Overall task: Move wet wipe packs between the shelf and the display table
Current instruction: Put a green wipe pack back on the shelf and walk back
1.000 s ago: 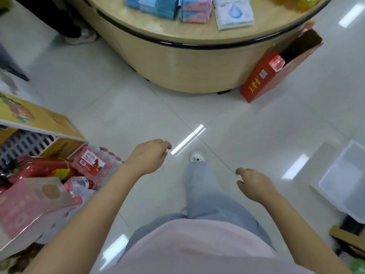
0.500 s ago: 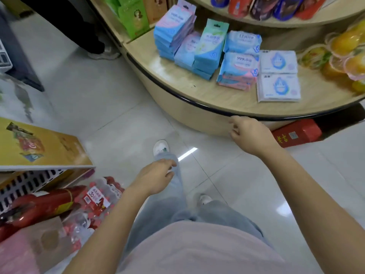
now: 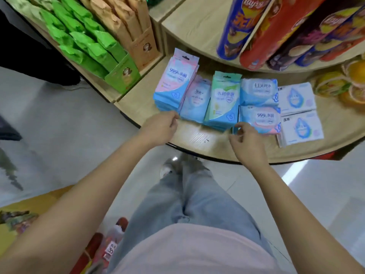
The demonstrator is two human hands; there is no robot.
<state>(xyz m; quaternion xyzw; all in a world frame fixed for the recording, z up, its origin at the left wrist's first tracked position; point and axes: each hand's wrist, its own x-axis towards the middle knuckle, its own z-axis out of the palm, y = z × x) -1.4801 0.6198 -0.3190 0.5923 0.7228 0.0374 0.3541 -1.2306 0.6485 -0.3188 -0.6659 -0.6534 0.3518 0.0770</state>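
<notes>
Wet wipe packs lie in a row on the round wooden display table (image 3: 197, 135). From the left there is a pink-blue stack (image 3: 173, 84), a pale blue stack (image 3: 195, 99), a green-blue stack (image 3: 223, 99), two flat blue packs (image 3: 260, 115) and two white packs (image 3: 300, 123). My left hand (image 3: 160, 127) is loosely curled, its fingertips at the front edge of the pink-blue stack, holding nothing. My right hand (image 3: 245, 141) has thumb and forefinger pinching the front left corner of the near flat blue pack.
Green boxes (image 3: 87, 46) and brown boxes (image 3: 130, 26) stand on the table's left. Crisp tubes (image 3: 276, 26) fill an upper tier, with fruit cups (image 3: 343, 84) at the right. Bottled goods (image 3: 106, 248) and a yellow box (image 3: 29, 214) sit on the floor at lower left.
I have stepped up to the table. Both hands rose from over the floor to the front edge of the packs, and the right hand reached a blue pack's corner.
</notes>
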